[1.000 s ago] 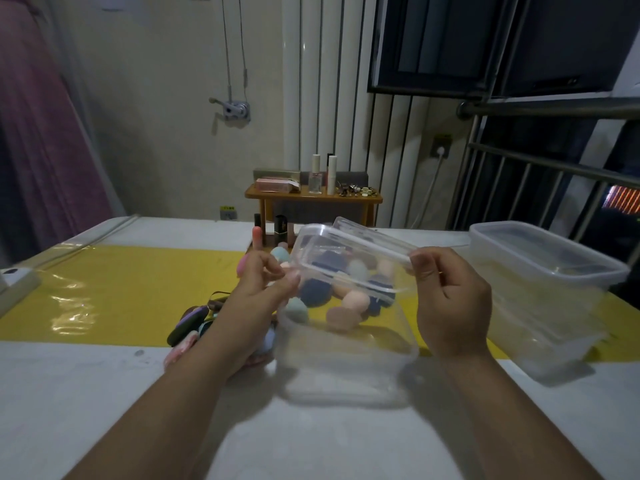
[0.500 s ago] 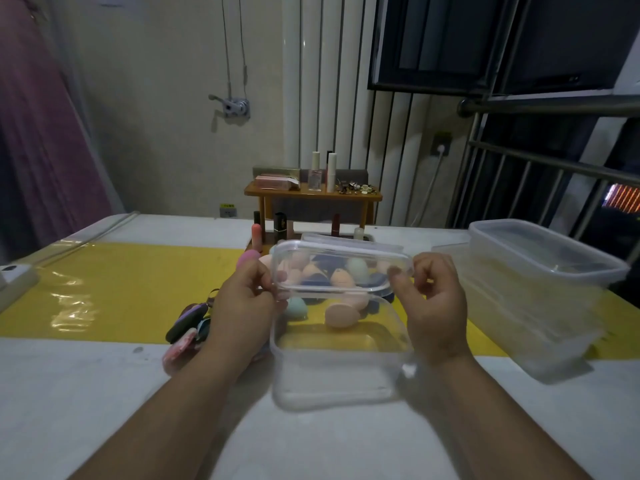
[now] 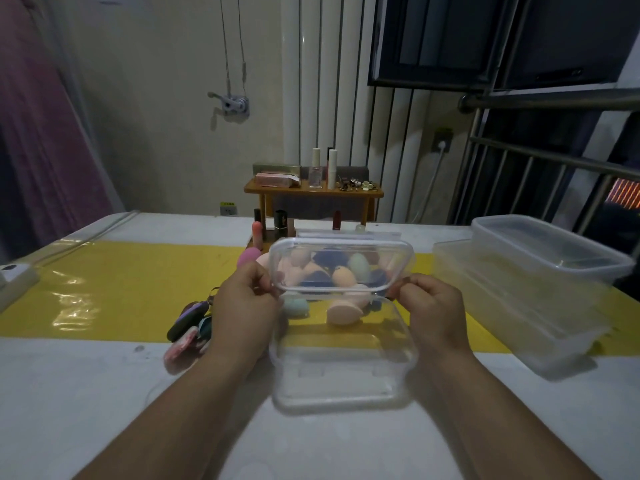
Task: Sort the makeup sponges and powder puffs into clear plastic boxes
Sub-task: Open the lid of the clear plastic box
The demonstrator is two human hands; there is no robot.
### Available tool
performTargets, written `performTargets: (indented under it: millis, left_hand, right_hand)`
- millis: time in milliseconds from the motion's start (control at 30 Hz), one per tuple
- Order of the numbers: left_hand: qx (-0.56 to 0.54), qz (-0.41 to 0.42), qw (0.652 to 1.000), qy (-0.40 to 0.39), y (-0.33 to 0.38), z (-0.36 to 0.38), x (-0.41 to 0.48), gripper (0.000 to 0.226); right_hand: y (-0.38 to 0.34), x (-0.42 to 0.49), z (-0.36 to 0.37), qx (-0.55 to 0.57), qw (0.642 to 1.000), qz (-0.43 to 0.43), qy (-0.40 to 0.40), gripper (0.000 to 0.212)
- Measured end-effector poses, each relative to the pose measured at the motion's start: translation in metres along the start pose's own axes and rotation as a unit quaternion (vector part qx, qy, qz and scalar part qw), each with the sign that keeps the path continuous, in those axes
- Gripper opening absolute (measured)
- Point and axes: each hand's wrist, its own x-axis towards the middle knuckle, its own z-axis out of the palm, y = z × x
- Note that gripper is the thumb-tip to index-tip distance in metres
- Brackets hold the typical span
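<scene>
A clear plastic lid (image 3: 341,268) hovers over the far edge of a clear box (image 3: 343,379) that stands on the table in front of me. My left hand (image 3: 244,310) pinches the lid's left end and my right hand (image 3: 431,311) pinches its right end. Behind the box lies a heap of makeup sponges (image 3: 341,308) in pink, peach, green and dark blue, seen through the lid and box. Flat powder puffs (image 3: 188,325) lie left of the box, partly hidden by my left wrist.
Two more clear boxes (image 3: 540,271) stand stacked at the right on the yellow runner (image 3: 121,289). A small wooden shelf (image 3: 313,194) with bottles stands at the table's far edge, lipsticks (image 3: 282,223) under it. A white power strip (image 3: 15,280) sits at the left edge.
The lid was tilted up above the box a second ago. Both hands have since lowered it to nearly level and brought it closer to the box's far rim.
</scene>
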Motion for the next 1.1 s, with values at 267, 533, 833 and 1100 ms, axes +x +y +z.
performTargets:
  millis: [267, 533, 833, 1100]
  left_hand:
    - [-0.016, 0.004, 1.0, -0.013, 0.0, 0.0, -0.003, 0.032]
    - [-0.101, -0.075, 0.988, -0.094, 0.007, 0.003, -0.006, 0.059]
    - [-0.11, -0.096, 0.986, -0.075, 0.007, 0.0, -0.004, 0.057]
    - [-0.098, -0.102, 0.988, -0.061, 0.009, 0.0, -0.004, 0.058]
  right_hand:
    - [0.012, 0.006, 0.0, -0.025, 0.997, -0.001, -0.079, 0.023]
    - [0.009, 0.007, 0.001, -0.007, 0.995, 0.034, -0.094, 0.031]
    - [0.018, 0.023, -0.015, -0.182, 0.983, 0.021, 0.018, 0.02]
    - [0.041, 0.036, -0.019, -0.317, 0.946, 0.034, -0.053, 0.037]
